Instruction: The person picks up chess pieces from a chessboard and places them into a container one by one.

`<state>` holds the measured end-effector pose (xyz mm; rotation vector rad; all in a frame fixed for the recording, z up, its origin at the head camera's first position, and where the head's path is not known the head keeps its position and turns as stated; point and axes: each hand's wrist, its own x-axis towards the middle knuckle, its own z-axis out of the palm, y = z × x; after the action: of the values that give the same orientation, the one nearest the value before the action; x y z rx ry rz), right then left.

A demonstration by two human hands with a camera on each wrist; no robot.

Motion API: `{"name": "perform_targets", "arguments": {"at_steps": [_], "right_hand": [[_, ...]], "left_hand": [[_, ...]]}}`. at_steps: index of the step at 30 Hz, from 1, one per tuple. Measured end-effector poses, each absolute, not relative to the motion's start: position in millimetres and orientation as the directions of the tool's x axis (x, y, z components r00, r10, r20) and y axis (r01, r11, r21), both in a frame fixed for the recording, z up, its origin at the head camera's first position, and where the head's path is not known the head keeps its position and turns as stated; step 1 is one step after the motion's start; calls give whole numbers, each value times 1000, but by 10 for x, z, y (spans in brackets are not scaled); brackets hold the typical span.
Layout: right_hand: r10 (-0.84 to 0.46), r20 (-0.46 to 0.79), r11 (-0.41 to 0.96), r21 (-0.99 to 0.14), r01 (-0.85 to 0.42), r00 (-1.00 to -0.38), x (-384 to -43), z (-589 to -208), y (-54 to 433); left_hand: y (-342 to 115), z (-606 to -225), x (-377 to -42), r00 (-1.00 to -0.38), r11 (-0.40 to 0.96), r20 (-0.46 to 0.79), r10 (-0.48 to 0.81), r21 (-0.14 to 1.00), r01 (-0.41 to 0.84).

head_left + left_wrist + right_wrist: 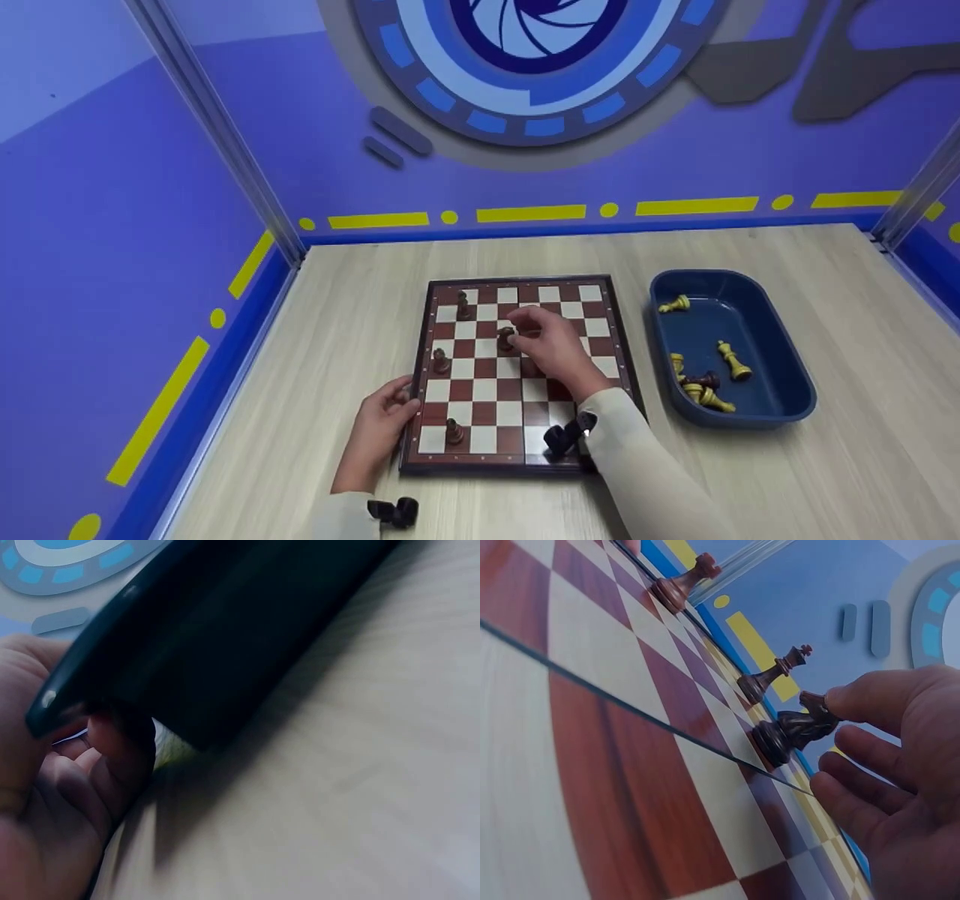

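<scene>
A brown-and-white chessboard (485, 390) lies on the table. My left hand (379, 420) grips its left edge, fingers curled beneath the rim in the left wrist view. Over the board's middle, my right hand (556, 349) has its thumb at the head of a dark knight (791, 731). The knight stands on a square, and the other fingers are spread apart from it. Farther back on the board is a dark king (776, 675). A dark rook (682, 586) stands near the left edge. Another dark piece (454, 432), kind unclear, stands at the front left.
A dark blue bin (795, 367) stands right of the board. Several yellow chess pieces (733, 361) and a dark one (703, 380) lie inside it. Blue-purple panels (285, 112) enclose the table (360, 300) at the back and sides.
</scene>
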<state>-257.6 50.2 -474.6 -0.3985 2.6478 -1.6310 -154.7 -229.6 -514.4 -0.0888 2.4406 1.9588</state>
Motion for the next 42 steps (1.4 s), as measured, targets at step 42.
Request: {"name": "perform_targets", "arguments": {"at_steps": [42], "right_hand": [[-173, 221, 463, -842, -277, -960, -2610, -4727, 404]], "left_hand": [[-2312, -5183, -1568, -999, 187, -30, -31, 982, -35]]}}
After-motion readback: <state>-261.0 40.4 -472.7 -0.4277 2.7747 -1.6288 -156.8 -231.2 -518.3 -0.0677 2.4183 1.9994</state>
